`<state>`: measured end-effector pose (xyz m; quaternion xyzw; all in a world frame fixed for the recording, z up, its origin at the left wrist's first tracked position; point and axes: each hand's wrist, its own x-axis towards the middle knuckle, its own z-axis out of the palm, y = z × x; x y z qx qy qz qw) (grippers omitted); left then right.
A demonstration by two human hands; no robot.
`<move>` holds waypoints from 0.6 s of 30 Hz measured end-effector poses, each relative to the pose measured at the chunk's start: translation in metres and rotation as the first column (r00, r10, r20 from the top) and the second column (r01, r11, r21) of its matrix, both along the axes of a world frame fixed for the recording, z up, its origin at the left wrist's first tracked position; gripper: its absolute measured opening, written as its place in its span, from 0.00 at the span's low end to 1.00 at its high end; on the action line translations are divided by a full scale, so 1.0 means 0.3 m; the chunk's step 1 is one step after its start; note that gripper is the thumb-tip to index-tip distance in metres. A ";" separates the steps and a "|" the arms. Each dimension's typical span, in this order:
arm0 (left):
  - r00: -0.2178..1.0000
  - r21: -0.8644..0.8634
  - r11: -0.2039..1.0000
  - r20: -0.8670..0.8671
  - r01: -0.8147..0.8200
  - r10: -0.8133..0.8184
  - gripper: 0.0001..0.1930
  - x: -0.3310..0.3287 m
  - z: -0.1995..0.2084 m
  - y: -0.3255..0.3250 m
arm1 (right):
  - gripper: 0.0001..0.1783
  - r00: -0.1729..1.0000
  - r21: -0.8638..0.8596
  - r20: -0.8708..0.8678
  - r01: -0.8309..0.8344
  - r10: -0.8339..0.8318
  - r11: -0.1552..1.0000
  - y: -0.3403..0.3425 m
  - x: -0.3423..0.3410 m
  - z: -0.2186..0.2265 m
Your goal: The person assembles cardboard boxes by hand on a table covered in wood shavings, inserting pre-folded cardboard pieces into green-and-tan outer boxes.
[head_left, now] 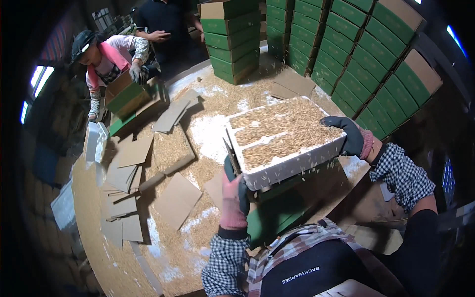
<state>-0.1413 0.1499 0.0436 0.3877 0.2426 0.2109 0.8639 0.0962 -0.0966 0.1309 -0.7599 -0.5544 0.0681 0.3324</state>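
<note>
A white foam box (292,171), heaped with tan husks (297,123), is held up in front of me. My right hand (349,136), in a dark glove with a pink cuff, grips its right edge with the thumb over the rim. My left hand (236,190), gloved alike, is closed on the box's near left corner; its fingertips are partly hidden. Close by the left fingers stands a thin, dark-edged flat piece whose kind I cannot make out. Loose husks fly around the box and drop off its front side. Below it is a green carton (277,215), partly covered.
Husks and white crumbs cover the table (94,222). Cardboard sheets (178,200) lie scattered at left. Green cartons stand stacked at the back (230,49) and right (371,59). Across the table a person (116,59) in gloves handles an open carton (126,96); another person (166,29) stands behind.
</note>
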 end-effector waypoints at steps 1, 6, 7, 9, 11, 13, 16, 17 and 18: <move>1.000 0.220 0.975 0.019 -0.007 0.003 0.33 -0.037 -0.092 0.027 | 0.30 1.000 0.028 0.005 -0.005 0.005 1.000 0.013 0.003 -0.022; 0.970 0.495 0.850 -0.235 0.179 -0.068 0.42 -0.079 -0.111 0.079 | 0.31 0.927 -0.136 -0.374 -0.050 -0.004 0.989 0.148 0.098 -0.020; 0.948 0.402 0.891 -0.308 0.208 -0.082 0.42 -0.103 -0.093 0.114 | 0.32 0.606 -0.559 -0.630 0.080 -0.486 0.825 0.233 0.060 -0.019; 0.958 0.661 0.707 -0.273 0.251 -0.084 0.36 -0.173 -0.161 0.185 | 0.33 0.764 -0.582 -0.521 0.008 -0.381 0.813 0.333 -0.031 0.021; 0.905 0.232 0.876 -0.059 0.422 -0.420 0.31 -0.217 -0.121 0.272 | 0.40 0.788 -0.632 -0.448 0.056 -0.423 0.773 0.263 0.022 -0.028; 0.958 0.679 0.693 -0.280 0.243 -0.061 0.32 -0.318 -0.311 0.413 | 0.40 0.817 -0.399 -0.493 0.092 -0.298 0.912 0.197 0.021 -0.078; 0.195 0.517 0.317 -0.713 0.795 0.674 0.56 -0.597 -0.551 0.593 | 0.41 0.868 -0.530 -0.388 0.064 -0.309 0.845 0.181 0.025 -0.053; 0.146 0.502 0.372 -0.726 0.781 0.672 0.51 -0.725 -0.664 0.598 | 0.42 0.885 -0.599 -0.335 0.066 -0.324 0.798 0.200 0.055 -0.073; 0.196 0.532 0.292 -0.681 0.795 0.706 0.45 -0.789 -0.724 0.616 | 0.44 0.889 -0.595 -0.362 0.012 -0.281 0.804 0.219 0.094 -0.121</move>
